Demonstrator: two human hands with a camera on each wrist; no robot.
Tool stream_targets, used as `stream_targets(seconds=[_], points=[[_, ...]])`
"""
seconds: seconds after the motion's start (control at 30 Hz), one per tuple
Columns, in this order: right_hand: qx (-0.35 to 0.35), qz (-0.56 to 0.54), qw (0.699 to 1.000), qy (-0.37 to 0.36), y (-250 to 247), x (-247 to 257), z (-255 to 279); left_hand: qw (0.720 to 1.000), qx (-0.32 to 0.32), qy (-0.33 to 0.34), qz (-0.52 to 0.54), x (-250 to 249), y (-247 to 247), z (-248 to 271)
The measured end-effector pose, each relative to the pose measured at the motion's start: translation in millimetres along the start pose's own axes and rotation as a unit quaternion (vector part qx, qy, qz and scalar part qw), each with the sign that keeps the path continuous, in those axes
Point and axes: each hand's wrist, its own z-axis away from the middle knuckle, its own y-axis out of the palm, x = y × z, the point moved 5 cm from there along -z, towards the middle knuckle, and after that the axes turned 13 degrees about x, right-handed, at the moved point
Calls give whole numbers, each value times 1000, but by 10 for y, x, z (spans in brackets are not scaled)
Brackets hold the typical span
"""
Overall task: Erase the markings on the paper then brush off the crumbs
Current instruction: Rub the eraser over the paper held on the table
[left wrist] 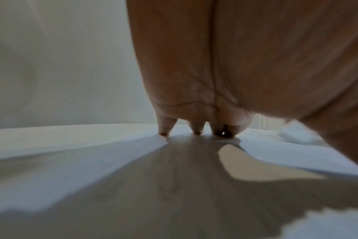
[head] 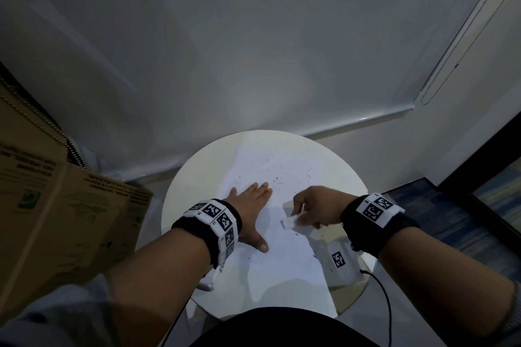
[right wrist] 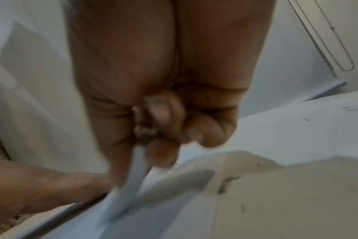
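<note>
White paper [head: 282, 248] is lying flat on the round desk [head: 180, 205], with dark crumbs [head: 275, 179] scattered over its far half. Left hand [head: 249, 207] is pressing the sheet, fingers straight and spread. Right hand [head: 315, 207] is pinching a white eraser [head: 289, 221] just above the paper.

1 paper [head: 284, 259] – 1 eraser [head: 288, 223] – 2 hands [head: 249, 207]

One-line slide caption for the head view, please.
Left hand presses flat on the paper on a round white table; right hand holds a white eraser amid crumbs.
</note>
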Motion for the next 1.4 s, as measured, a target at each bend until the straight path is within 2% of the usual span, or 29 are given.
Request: stream_targets(seconds=[0.07,0.2,0.27,0.33,0.43,0.47,0.57,0.63,0.73,0.77,0.8,0.9,0.93,0.97,1.1,1.13,1.27,1.33,1.4], points=[[22,-3,1000,-5,27,21,11,1000,-6,-10,4,4,2,3],[-116,-3,993,9,-197,-2,-70,1000,-9,-17,3,9,-11,6],[-139,-20,990,6,-213,-4,-95,1000,-8,-17,2,10,-15,7],[-109,-17,994,1,-146,-2,-107,1000,-9,-16,1,18,-11,3],[-25,-15,999,-15,-33,43,-93,1000,-8,-14,4,26,-4,-14],[-22,-3,1000,-16,-45,60,-103,1000,-7,-15,3,27,-2,-15],[-109,26,994,3,-187,79,-156,1000,-8,-16,0,24,-4,-10],[-126,26,992,6,-202,93,-163,1000,-10,-16,0,21,-5,-3],[-11,27,1000,-2,-44,172,-132,1000,-11,-15,-1,18,-4,-1],[7,30,1000,-2,-24,193,-120,1000,-11,-15,-2,17,-2,-2],[-7,39,999,1,-55,203,-122,1000,-11,-15,-2,15,-1,-3],[-133,67,989,21,-245,186,-148,1000,-12,-14,4,17,-7,3],[-149,65,986,22,-261,186,-145,1000,-13,-14,5,19,-7,6],[-140,63,988,21,-242,193,-134,1000,-14,-14,5,20,-7,5],[4,47,999,7,-16,261,-82,1000,-14,-13,7,21,-5,-7],[-1,58,998,7,-24,273,-90,1000,-13,-14,6,19,-5,-2],[-137,75,988,18,-220,255,-142,1000,-12,-14,6,14,-13,20],[-111,54,992,14,-168,240,-141,1000,-13,-13,9,19,-11,17],[-35,40,999,7,-45,243,-125,1000,-12,-13,6,24,-7,7]])
